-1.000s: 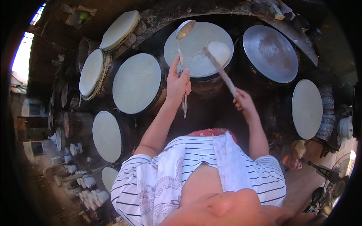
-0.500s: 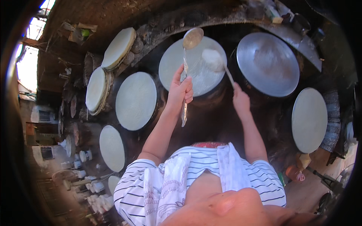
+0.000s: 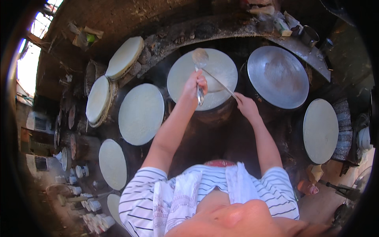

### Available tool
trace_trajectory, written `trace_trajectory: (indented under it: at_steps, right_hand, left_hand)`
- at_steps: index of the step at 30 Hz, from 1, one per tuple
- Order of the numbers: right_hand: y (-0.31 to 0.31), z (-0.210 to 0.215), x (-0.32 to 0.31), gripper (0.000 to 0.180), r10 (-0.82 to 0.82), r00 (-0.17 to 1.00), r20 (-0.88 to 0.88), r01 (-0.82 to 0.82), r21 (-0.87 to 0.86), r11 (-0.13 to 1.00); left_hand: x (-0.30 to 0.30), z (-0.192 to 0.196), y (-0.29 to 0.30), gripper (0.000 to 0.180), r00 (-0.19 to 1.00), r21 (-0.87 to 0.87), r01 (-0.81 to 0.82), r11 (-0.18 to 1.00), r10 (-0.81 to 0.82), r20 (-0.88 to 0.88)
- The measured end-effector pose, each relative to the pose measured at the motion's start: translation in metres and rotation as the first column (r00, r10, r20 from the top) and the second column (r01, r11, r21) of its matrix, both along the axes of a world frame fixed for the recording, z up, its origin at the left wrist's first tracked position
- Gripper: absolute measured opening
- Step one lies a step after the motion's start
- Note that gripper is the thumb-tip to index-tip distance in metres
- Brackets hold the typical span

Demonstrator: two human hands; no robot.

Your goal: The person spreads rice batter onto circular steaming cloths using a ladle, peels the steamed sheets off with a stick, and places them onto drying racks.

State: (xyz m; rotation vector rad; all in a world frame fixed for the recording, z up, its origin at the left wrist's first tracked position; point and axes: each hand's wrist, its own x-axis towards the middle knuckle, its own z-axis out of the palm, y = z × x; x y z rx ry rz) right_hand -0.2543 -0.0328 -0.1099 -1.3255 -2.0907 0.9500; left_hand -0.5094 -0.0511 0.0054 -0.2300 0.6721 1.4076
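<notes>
My left hand is closed around the handle of a ladle, its round bowl over the middle griddle, which is coated in pale batter. The lower end of that handle sticks out below my fist. My right hand grips a thin-handled utensil that slants up and left across the same griddle. Its handle reaches close to my left hand, where I cannot clearly make out its head. A whiter wet patch lies on the batter between my hands.
A bare metal griddle stands right of the middle one. Pale, batter-covered rounds sit at the left, lower left and far right. Flat white rounds on woven trays stand upper left. A metal mug is upper right.
The ladle in my left hand has come down over the griddle. My right hand has moved lower and slightly left, its utensil now slanting more to the left. The whole view has shifted somewhat.
</notes>
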Motion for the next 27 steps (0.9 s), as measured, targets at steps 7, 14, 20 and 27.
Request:
trace_trajectory:
  at_steps: [7, 14, 20, 27]
  right_hand:
    - [-0.123, -0.023, -0.048, 0.034, -0.393, 0.847, -0.359, 0.105, -0.612, 0.784]
    - [-0.091, 0.027, -0.065, 0.028, -0.140, 0.990, -0.026, 0.142, 0.244, 0.959]
    - [-0.023, -0.041, -0.038, 0.032, 0.018, 0.966, -0.258, -0.049, -0.114, 0.992]
    - [0.013, -0.021, -0.040, 0.030, -0.161, 0.907, -0.389, 0.104, -0.164, 0.981]
  left_hand:
    - [0.039, -0.063, -0.048, 0.012, 0.972, -0.081, -0.217, 0.973, 0.207, -0.116]
    - [0.034, -0.046, -0.076, 0.029, 0.666, 0.183, -0.320, 0.930, 0.083, 0.742]
    - [-0.004, 0.040, -0.118, 0.038, 0.684, 0.451, -0.268, 0.851, -0.162, 0.711]
    - [-0.075, 0.044, -0.083, 0.030, 0.607, 0.173, -0.362, 0.916, 0.091, 0.790]
